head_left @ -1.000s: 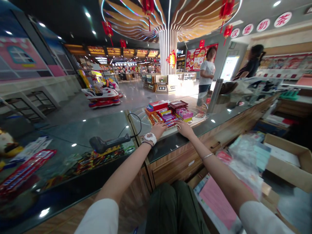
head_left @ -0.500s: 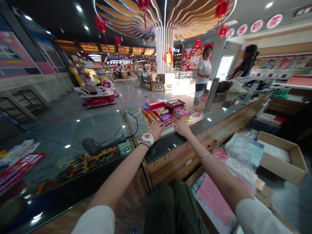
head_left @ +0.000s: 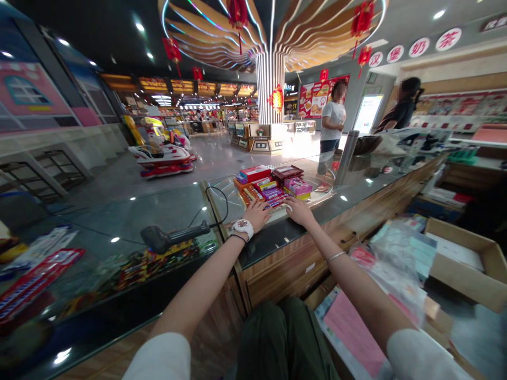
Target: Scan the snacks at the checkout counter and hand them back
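- Left hand (head_left: 256,215) and right hand (head_left: 299,211) lie apart, palms down, fingers extended, neither clamped on anything; they are close together, as if to steady or gather what sits in front of them.
- Fingertips of the right hand (head_left: 288,206) meet the near edge of a pile of boxed and wrapped snack bars (head_left: 264,189). The left fingertips seem to reach it too, though the warped view makes contact hard to be sure of.
- The pile sits on a glass display counter (head_left: 166,206), close to the near edge, probably to keep it within the seated person's reach. A red box (head_left: 255,173) and a pink box (head_left: 298,186) lie on top.
- A corded barcode scanner (head_left: 174,236) lies on the glass by the white wristwatch (head_left: 242,228), its handle within easy reach of the left hand.
- Below the right forearm, pink paper (head_left: 352,332) and plastic bags (head_left: 396,264) lie near an open cardboard box (head_left: 463,258), apparently kept handy behind the counter.
- Beyond the counter, a person in a white T-shirt (head_left: 332,119) stands on the shop floor, hands well away from the pile.
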Demonstrator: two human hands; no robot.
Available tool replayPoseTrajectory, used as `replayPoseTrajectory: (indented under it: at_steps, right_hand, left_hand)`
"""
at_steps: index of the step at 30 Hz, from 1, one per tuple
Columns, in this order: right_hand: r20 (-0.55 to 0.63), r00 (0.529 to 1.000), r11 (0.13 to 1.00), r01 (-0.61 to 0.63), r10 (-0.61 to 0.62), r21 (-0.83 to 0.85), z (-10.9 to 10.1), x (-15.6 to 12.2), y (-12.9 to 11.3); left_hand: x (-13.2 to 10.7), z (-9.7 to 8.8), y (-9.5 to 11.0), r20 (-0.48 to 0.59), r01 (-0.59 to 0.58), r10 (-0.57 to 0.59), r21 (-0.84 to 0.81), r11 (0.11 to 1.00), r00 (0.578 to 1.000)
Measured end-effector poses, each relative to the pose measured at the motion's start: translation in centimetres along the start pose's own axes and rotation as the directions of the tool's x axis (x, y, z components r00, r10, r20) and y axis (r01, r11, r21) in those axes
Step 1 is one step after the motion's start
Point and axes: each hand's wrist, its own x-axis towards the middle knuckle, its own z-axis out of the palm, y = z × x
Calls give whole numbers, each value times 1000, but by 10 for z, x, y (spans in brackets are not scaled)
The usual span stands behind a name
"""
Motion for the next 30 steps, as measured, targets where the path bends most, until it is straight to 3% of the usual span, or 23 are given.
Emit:
replayPoseTrajectory:
  at_steps: [10, 17, 23, 30]
  right_hand:
    - [-73, 996, 998, 53, -50, 44, 6, 0, 4]
    - [-123, 977, 984, 178, -175, 16, 3, -5, -11]
    - [-111, 963, 966, 253, -246, 54, 3, -7, -53]
    - [-112, 919, 904, 393, -378, 172, -10, 3, -133]
  left_hand:
    - [-2, -3, 2, 14, 16, -17, 22, 1000, 1000]
    - [-20, -27, 4, -9, 48, -47, 52, 997, 999]
    - [-65, -63, -6, -25, 108, -106, 99, 989, 994]
    - [-132, -102, -20, -89, 315, -305, 133, 940, 948]
